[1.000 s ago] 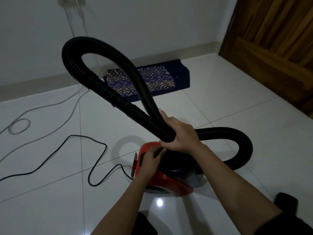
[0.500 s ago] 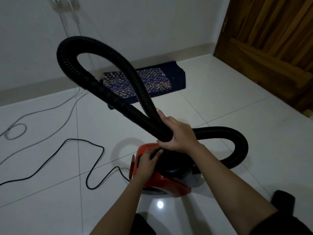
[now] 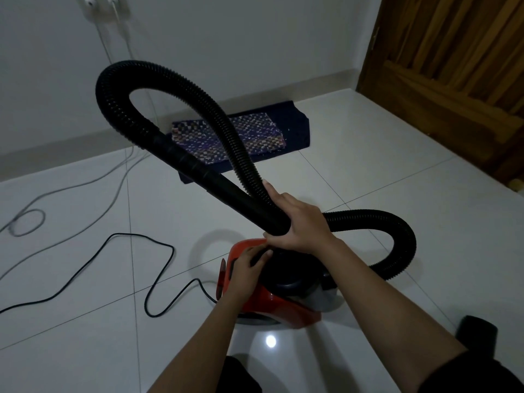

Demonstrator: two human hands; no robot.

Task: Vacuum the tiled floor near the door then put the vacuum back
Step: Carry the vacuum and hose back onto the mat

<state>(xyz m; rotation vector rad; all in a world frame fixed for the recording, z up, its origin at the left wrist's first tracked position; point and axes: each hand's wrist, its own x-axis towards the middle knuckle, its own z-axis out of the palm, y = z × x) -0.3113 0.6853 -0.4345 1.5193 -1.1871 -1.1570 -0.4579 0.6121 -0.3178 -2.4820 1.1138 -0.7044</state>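
My right hand (image 3: pixel 297 225) wraps the black wand (image 3: pixel 215 180) where the looped hose (image 3: pixel 181 78) crosses it | my left hand (image 3: pixel 246 268) curls its fingers onto the top of the red vacuum (image 3: pixel 283 304), standing on the tiled floor (image 3: pixel 368 165) | black cord (image 3: pixel 85 268) trails left; wooden door (image 3: pixel 453 80) at right.

The tiled floor (image 3: pixel 368 171) bears a red vacuum (image 3: pixel 286 307), black cord (image 3: pixel 136 234), grey cables (image 3: pixel 129 158) and a mat (image 3: pixel 295 129).
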